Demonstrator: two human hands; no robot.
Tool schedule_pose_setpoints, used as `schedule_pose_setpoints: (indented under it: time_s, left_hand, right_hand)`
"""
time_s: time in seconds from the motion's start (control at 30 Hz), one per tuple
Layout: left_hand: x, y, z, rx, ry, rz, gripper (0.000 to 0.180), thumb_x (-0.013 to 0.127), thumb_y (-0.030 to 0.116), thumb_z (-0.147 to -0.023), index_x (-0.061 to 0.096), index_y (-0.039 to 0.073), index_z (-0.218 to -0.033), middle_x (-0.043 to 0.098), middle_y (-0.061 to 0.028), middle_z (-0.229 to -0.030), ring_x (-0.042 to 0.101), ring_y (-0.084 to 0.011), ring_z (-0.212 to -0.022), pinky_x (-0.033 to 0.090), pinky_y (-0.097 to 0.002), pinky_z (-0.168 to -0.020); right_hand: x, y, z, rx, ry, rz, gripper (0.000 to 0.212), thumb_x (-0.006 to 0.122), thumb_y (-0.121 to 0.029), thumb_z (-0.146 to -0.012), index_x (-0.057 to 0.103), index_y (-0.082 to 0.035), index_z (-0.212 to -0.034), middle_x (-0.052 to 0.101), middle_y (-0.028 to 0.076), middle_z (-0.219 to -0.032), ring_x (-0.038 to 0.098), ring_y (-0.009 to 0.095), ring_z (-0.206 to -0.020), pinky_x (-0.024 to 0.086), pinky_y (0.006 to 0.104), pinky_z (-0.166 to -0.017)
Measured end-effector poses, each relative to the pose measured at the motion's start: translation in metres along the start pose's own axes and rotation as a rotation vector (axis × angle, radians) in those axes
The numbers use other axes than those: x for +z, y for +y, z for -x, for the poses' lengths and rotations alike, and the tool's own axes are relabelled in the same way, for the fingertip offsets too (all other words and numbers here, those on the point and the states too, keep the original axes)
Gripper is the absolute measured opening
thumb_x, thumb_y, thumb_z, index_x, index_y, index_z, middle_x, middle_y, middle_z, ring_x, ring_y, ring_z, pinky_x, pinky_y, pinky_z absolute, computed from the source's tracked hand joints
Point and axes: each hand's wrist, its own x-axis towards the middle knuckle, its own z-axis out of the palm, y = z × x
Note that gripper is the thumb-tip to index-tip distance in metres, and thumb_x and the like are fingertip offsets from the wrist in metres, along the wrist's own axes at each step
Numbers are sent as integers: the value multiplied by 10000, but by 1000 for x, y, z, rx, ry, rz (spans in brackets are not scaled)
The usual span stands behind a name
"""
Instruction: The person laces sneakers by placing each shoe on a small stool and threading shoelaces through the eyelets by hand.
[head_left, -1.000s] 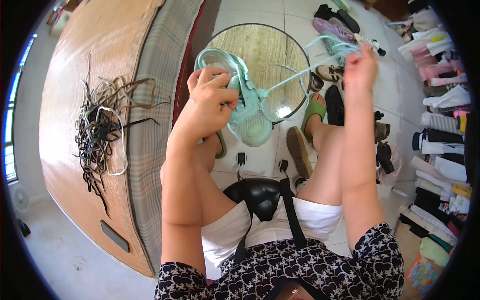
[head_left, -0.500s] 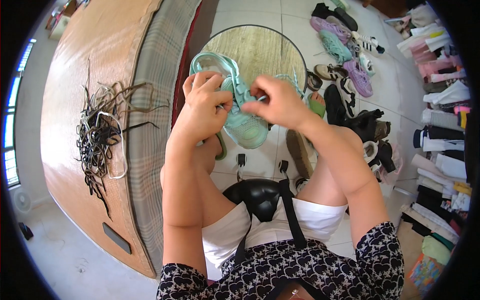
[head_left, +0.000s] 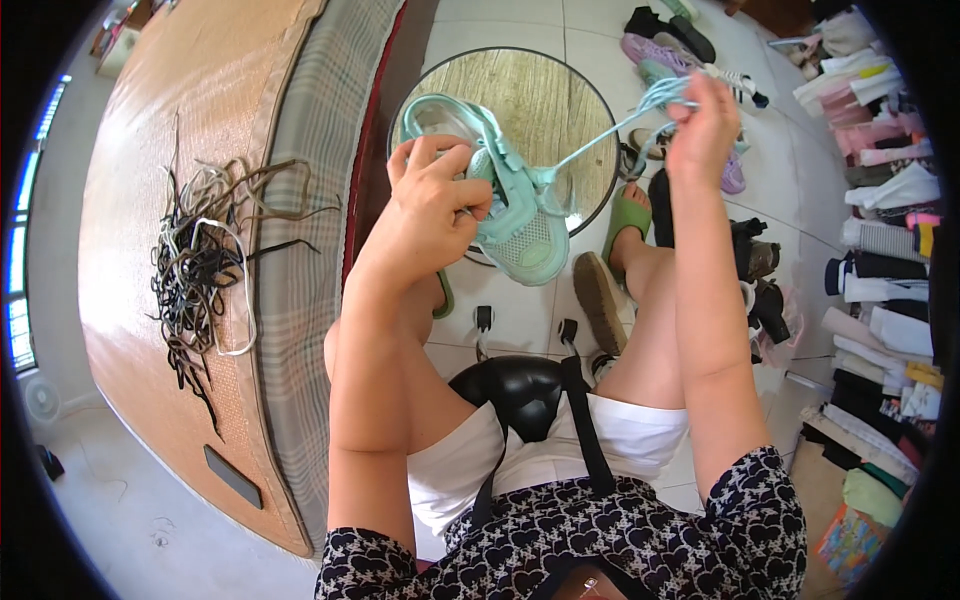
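My left hand (head_left: 432, 200) is closed on the side of a mint-green mesh sneaker (head_left: 525, 248), whose toe points toward me. Out to the right, my right hand (head_left: 703, 132) grips a bunched mint-green shoelace (head_left: 597, 138). That lace runs taut from the sneaker's eyelets to my right fingers, with some loops bunched at the hand. The shoe is held over the near part of a small round wood-patterned table (head_left: 530, 85). My left fingers hide part of the shoe's opening.
At left, a tangled pile of black, brown and white laces (head_left: 195, 280) lies on a tan mat (head_left: 130, 330), with a dark flat bar (head_left: 233, 476) nearer me. Several shoes (head_left: 668, 55) stand on the tiled floor at right. Folded clothes (head_left: 885, 270) line the far right.
My right hand has moved up and right, away from the shoe, drawing the lace out taut. The shoe has shifted slightly right in my left hand.
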Motion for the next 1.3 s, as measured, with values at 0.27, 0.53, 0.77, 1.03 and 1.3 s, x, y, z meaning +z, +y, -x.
schedule_pose_setpoints:
  time_s: [0.27, 0.53, 0.77, 1.03, 1.3]
  left_hand:
    - [2, 0, 7, -45, 131, -122, 107, 569, 6, -625, 600, 72, -703, 556, -98, -950, 507, -327, -1142, 326, -481, -1063]
    - [4, -8, -1, -110, 228, -235, 94, 583, 5, -665, 605, 50, -745, 576, -109, -1042, 541, -322, -1046, 443, -445, -912]
    - [8, -12, 3, -193, 186, 9, 62, 623, 25, -725, 640, 38, -782, 562, -154, -1138, 523, -364, -1034, 451, -445, -894]
    - [40, 34, -6, -355, 265, -217, 483, 829, 388, -718, 570, 69, -971, 425, -228, -1397, 323, -430, -1365, 301, -653, -1018]
    - [50, 32, -9, -357, 257, -158, 594, 894, 213, -622, 512, 69, -1055, 330, -213, -1481, 245, -456, -1402, 220, -560, -1135]
  right_hand:
    - [-69, -18, -58, -30, 566, -99, 164, 450, -138, -990, 406, -6, -903, 502, 99, -762, 451, 167, -552, 324, 255, -433]
    - [-88, -21, -65, -59, 635, -34, 199, 414, -175, -1012, 406, 9, -936, 506, 109, -785, 466, 166, -590, 312, 260, -437]
    - [-37, -5, -26, 102, -71, -76, 141, 652, -152, -925, 549, -60, -956, 514, 13, -836, 489, 102, -626, 415, 229, -562]
    - [30, -6, 84, -18, -1096, 593, 202, 668, -92, -881, 511, -47, -1000, 594, 120, -1125, 638, 256, -952, 529, 385, -793]
    - [26, 14, 86, -337, -1184, 804, 238, 667, -115, -878, 492, -39, -1022, 561, 147, -941, 633, 387, -838, 520, 469, -688]
